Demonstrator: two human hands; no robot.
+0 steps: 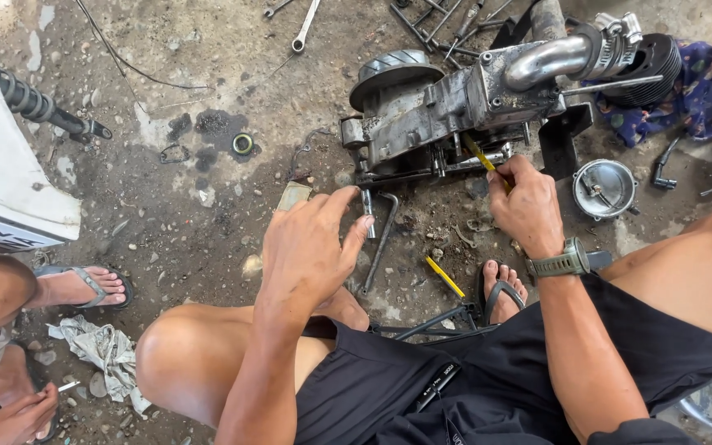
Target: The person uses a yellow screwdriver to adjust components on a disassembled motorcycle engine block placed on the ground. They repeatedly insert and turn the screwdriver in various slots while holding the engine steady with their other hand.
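Your right hand (pixel 527 204) grips a yellow-handled screwdriver (pixel 483 159) at the engine (pixel 447 103). Your left hand (pixel 311 243), open and empty, touches an L-shaped socket wrench (pixel 379 239). The round metal bowl (pixel 604 188) holds small parts.

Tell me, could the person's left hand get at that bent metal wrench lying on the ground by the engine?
Probably yes. The left hand hovers open just beside the L-shaped wrench, its fingertips close to the socket end, with nothing between them. The right hand is busy at the engine with a yellow-handled tool.

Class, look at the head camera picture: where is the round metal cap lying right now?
The round metal cap lies on the ground at the right, just right of the right hand and below the engine.
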